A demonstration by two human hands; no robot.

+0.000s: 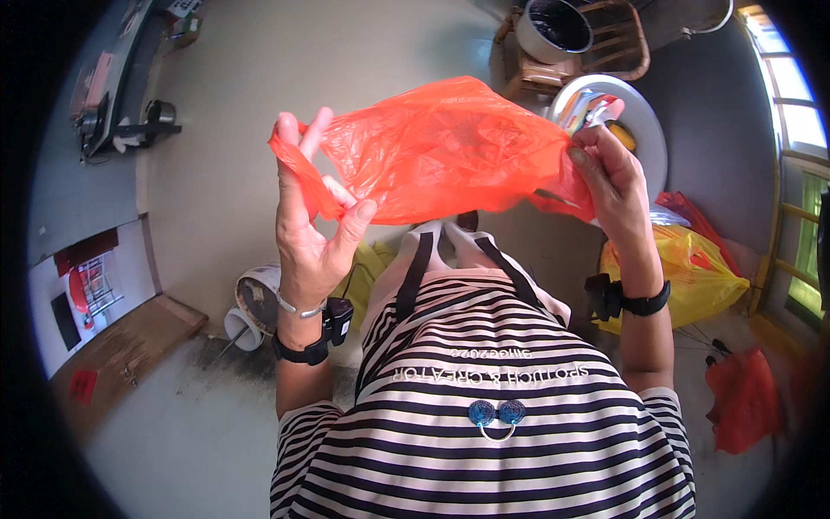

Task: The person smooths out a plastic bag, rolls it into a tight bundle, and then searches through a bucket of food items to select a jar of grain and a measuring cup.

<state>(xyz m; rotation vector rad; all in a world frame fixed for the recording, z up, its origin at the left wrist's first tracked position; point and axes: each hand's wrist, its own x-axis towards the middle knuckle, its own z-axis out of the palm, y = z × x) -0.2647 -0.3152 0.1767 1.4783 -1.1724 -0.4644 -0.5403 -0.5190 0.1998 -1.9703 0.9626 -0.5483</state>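
A thin red plastic bag [441,152] is stretched between my two hands, in front of my chest. My left hand [311,233] has the bag's handle loop around its spread fingers, with the thumb against the film. At the other end, my right hand [609,168] pinches the gathered plastic between thumb and fingers. The bag looks crumpled and thin; I cannot see anything inside it. Just beyond my right hand stands a large white basin [652,130], holding colourful packets [587,107] and a yellow item [620,135], partly hidden by that hand.
A bamboo chair [609,39] bears a metal pot [554,32] at the upper right. A yellow plastic bag [694,272] lies by my right forearm, and a red bag [746,399] hangs lower right. Buckets [256,295] stand at left, near a wooden door [130,357].
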